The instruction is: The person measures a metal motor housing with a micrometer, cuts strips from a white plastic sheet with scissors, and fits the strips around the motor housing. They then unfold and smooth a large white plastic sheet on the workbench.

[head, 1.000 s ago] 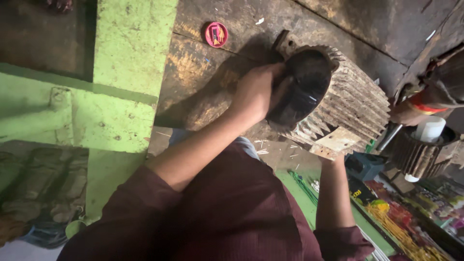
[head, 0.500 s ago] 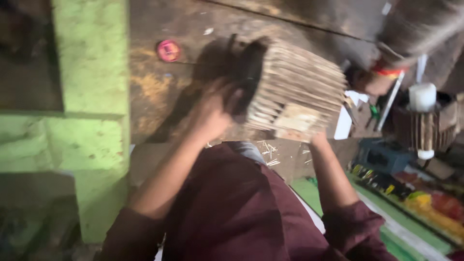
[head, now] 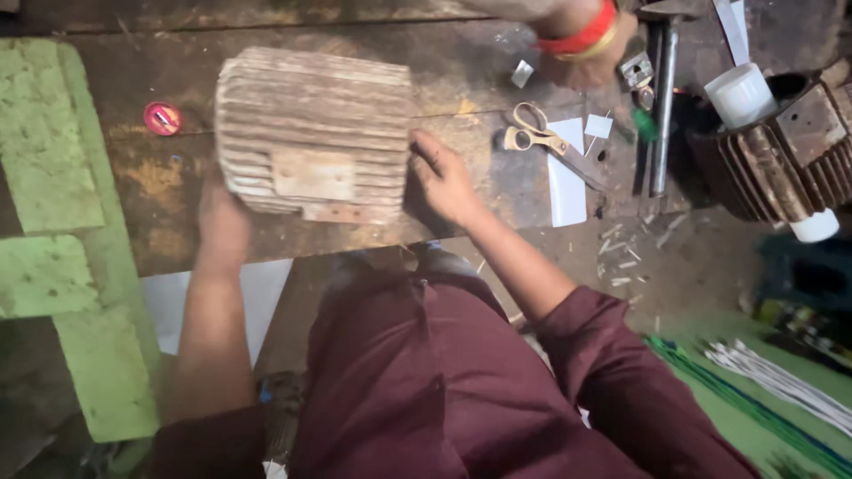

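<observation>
A ribbed, dusty motor housing (head: 312, 133) lies on its side on a worn wooden bench (head: 160, 168). My left hand (head: 222, 222) grips its left end from below. At the other end my right hand (head: 441, 177) presses flat against the housing. Both arms wear maroon sleeves.
Scissors (head: 541, 142) and white paper slips (head: 568, 191) lie right of the housing. A red round cap (head: 162, 118) sits to its left. Another person's hand with a red bangle (head: 581, 40) reaches in at top right. A second finned housing (head: 781, 160) and white cup (head: 741, 93) stand far right. Green frame (head: 53, 177) at left.
The housing has been turned from showing its open dark end to lying sideways with its ribs and plate up. My hands shifted to its two ends; the view swung right.
</observation>
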